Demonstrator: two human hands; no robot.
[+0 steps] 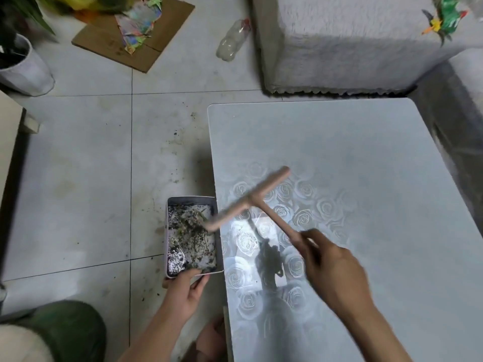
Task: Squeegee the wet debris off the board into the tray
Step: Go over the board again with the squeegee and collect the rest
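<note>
The board point(366, 165) looks nearly done: its rose-patterned surface shows a wet sheen but no debris that I can make out. The right hand point(337, 267) grips the handle of the T-shaped squeegee point(251, 202), whose blurred blade reaches off the board's left edge, over the tray point(190, 200). The tray sits against that edge, lower than the board, and the left hand point(187, 291) grasps its near corner. Inside lies dark wet debris point(188, 239) in shallow water. Probably only a last stroke or two remain. Specks of dirt dot the floor point(175, 142) left of the board.
</note>
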